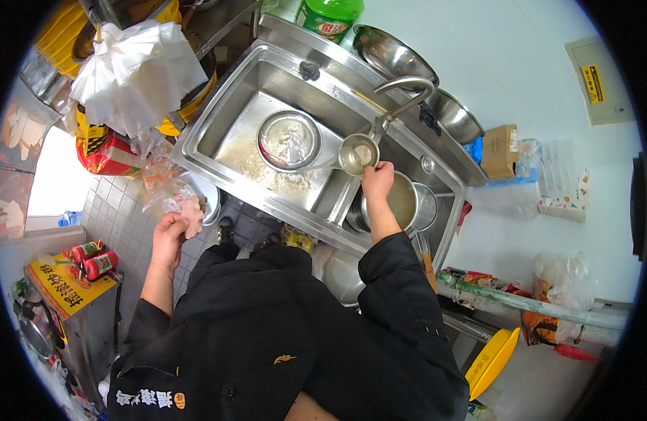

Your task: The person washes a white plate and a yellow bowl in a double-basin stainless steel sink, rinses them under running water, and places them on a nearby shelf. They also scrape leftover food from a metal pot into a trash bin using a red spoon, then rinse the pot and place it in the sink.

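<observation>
Between the thumb and fingers of my left hand (170,233) hangs a limp, pale pink piece (192,216); whether it is meat or cloth I cannot tell. My right hand (378,181) grips the near side of a small round metal bowl (354,156), which is under the curved faucet (406,84) at the sink divider. Something pale lies inside that bowl. In the left basin of the steel sink (228,168) stands a wider metal bowl (290,118) with water and a reddish strip at its edge. Close below my right hand is a pot of cloudy liquid (405,203).
A white bucket (210,193) with plastic bags stands left of the sink. White bags (137,70) hang at upper left. Large metal bowls (395,56) lean behind the sink. Fire extinguishers (100,265) rest on a yellow-topped stand. A yellow dish (493,363) juts out at lower right.
</observation>
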